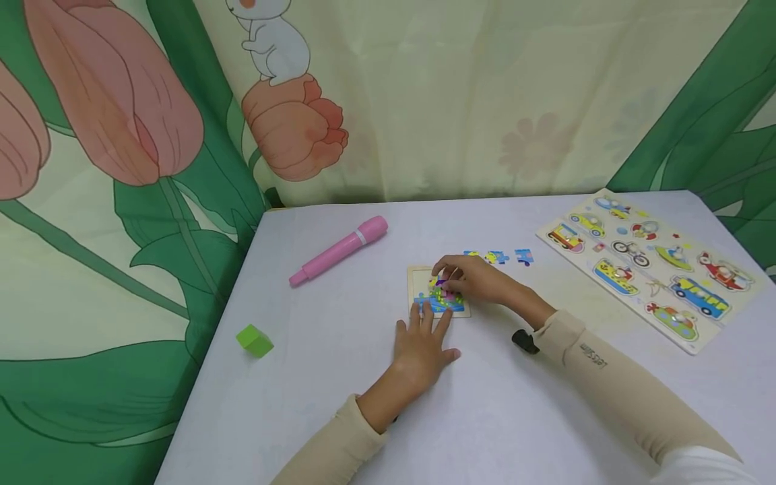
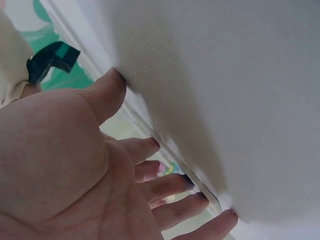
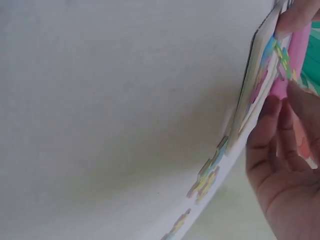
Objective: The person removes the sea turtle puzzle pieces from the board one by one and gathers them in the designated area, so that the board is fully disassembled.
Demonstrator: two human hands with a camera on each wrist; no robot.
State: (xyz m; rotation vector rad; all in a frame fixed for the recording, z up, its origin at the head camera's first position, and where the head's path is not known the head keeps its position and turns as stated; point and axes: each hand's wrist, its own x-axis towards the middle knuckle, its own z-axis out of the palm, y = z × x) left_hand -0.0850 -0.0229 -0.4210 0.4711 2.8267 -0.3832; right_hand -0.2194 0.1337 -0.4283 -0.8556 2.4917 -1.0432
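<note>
A small wooden jigsaw tray (image 1: 418,272) lies flat on the table, with colourful puzzle pieces joined along its near side. My right hand (image 1: 481,279) is over the tray and pinches a small puzzle piece (image 3: 283,64) between thumb and fingers, tilted above the tray in the right wrist view. Spread fingers of my left hand (image 1: 418,357) rest at the tray's near edge, the thumb out to the side on the tablecloth. Just beyond my right hand lie several loose puzzle pieces (image 1: 497,257). Part of the tray's picture is hidden by my hands.
To the right lies a large wooden vehicle puzzle board (image 1: 651,266). A pink tube-shaped object with a silver band (image 1: 338,250) lies at the back left, and a green cube (image 1: 254,341) sits near the left edge. A patterned curtain (image 1: 436,101) hangs behind the table.
</note>
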